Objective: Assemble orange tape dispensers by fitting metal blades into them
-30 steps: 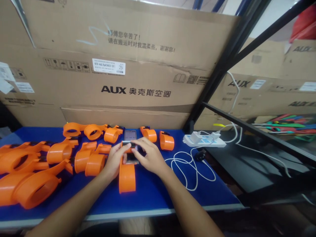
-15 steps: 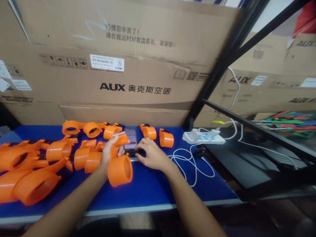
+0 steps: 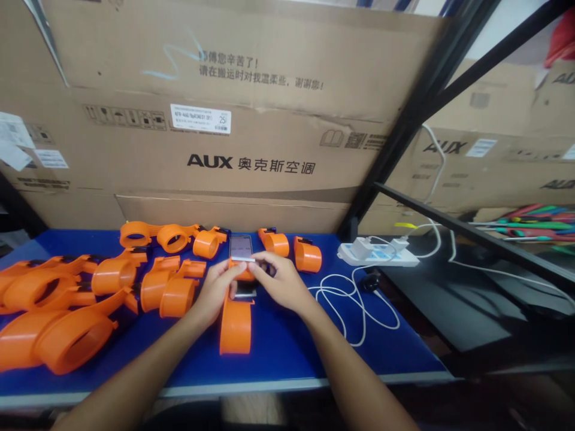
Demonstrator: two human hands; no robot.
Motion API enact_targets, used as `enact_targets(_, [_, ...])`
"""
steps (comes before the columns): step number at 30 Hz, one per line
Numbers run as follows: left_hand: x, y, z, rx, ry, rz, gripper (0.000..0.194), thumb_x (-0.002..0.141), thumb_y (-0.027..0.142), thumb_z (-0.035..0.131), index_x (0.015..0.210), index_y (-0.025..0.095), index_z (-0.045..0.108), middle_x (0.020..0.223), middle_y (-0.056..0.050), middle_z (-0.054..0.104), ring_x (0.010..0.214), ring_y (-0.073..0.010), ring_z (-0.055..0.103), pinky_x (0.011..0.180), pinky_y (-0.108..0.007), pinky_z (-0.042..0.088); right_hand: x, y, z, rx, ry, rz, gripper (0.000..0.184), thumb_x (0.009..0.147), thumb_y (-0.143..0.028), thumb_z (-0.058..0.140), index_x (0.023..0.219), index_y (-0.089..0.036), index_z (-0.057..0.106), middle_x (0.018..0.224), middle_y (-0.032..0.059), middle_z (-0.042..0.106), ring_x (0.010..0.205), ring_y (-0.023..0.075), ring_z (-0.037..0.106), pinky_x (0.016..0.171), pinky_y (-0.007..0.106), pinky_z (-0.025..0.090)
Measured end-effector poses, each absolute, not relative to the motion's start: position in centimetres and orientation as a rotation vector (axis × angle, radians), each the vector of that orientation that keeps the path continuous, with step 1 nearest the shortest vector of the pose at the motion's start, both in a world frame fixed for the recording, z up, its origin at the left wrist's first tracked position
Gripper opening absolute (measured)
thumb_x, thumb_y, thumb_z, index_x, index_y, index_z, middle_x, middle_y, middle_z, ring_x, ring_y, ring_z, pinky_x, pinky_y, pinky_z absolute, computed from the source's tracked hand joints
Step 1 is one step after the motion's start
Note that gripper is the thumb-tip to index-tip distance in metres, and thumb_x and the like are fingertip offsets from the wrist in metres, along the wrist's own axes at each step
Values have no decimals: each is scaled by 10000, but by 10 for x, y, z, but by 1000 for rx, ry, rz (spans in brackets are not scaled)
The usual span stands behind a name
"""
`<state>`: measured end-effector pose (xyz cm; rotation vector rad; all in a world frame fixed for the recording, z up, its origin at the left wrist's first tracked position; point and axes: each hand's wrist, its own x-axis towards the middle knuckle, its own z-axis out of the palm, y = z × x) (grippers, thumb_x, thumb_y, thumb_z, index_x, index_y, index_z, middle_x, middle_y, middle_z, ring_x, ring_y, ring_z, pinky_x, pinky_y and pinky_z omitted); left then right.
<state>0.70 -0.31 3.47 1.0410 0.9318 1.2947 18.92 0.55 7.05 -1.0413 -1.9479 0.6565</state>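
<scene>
My left hand (image 3: 215,292) is closed around the handle end of an orange plastic ring holder (image 3: 236,328), whose round cup hangs down toward the front edge of the table. My right hand (image 3: 282,281) meets it from the other side, thumb and fingers pinching the top end, where a thin white strip (image 3: 242,260) shows. Just behind the fingers a phone (image 3: 241,244) lies with its screen lit. Beneath the held piece, partly covered by it and the hands, is a dark, silver-edged object (image 3: 245,293) that I cannot identify.
Several more orange ring holders (image 3: 114,274) lie on the blue table (image 3: 287,353) at left, others behind and right of the phone. A white power strip (image 3: 380,254) with a looped cable (image 3: 354,299) sits at right, beside a black frame post (image 3: 395,131). Cardboard boxes (image 3: 251,131) stand behind.
The held ring holder has moved right and turned, its cup now hanging straight down. My right hand has come up from the dark object on the table to grip the holder's top end.
</scene>
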Motion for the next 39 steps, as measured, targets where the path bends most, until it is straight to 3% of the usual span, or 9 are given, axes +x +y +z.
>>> enact_targets(5, [7, -4, 35, 1083, 929, 1299, 332, 787, 500, 784, 842, 177, 729, 439, 43, 497, 386, -92, 358, 441, -238, 235, 184, 7, 68, -994, -1824, 689, 237, 962, -417, 631, 951, -205, 738, 831, 27, 700, 735, 179, 620, 678, 291, 505])
enact_targets(11, [-2, -6, 48, 1013, 926, 1390, 345, 768, 493, 805, 751, 192, 638, 436, 54, 464, 409, -84, 363, 444, -220, 260, 192, 12, 70, -1027, -1667, 655, 247, 920, -442, 661, 897, -205, 726, 790, 24, 670, 717, 181, 601, 672, 296, 510])
enact_targets(15, [-16, -4, 58, 849, 817, 1376, 427, 820, 602, 687, 750, 182, 648, 422, 43, 416, 392, -105, 380, 424, -244, 325, 204, 15, 71, -1078, -1576, 601, 204, 913, -393, 642, 869, -201, 693, 796, 30, 676, 707, 181, 597, 649, 289, 492])
enact_targets(18, [-25, -3, 62, 700, 679, 1364, 440, 851, 611, 629, 780, 179, 672, 424, 36, 394, 396, -118, 397, 423, -258, 355, 210, 12, 74, -1057, -1771, 623, 144, 921, -310, 618, 852, -203, 685, 805, 25, 688, 715, 175, 609, 662, 285, 487])
enact_targets(22, [-28, -2, 62, 625, 595, 1428, 398, 845, 566, 657, 671, 224, 550, 449, 26, 406, 407, -120, 403, 406, -258, 329, 201, 3, 74, -917, -2303, 594, 76, 892, -187, 647, 856, -222, 703, 852, 16, 709, 830, 184, 636, 763, 296, 488])
enact_targets(27, [-26, -4, 66, 534, 589, 1472, 395, 811, 559, 703, 712, 221, 524, 514, 33, 447, 439, -97, 402, 436, -244, 352, 176, -1, 61, -946, -2470, 428, 77, 895, -152, 673, 868, -219, 699, 870, 21, 727, 863, 191, 628, 794, 303, 460])
enact_targets(34, [-23, -5, 59, 620, 566, 1433, 373, 847, 570, 656, 719, 227, 581, 467, 32, 428, 414, -115, 399, 420, -254, 341, 162, 0, 43, -942, -2576, 162, 44, 902, -164, 683, 876, -194, 702, 880, 65, 695, 864, 220, 572, 775, 335, 415])
enact_targets(39, [-21, -2, 56, 744, 724, 1298, 455, 839, 612, 634, 803, 161, 689, 461, 14, 474, 400, -124, 435, 411, -258, 356, 168, 0, 48, -945, -2492, 273, 37, 904, -164, 684, 896, -189, 710, 881, 67, 688, 882, 225, 567, 791, 344, 425])
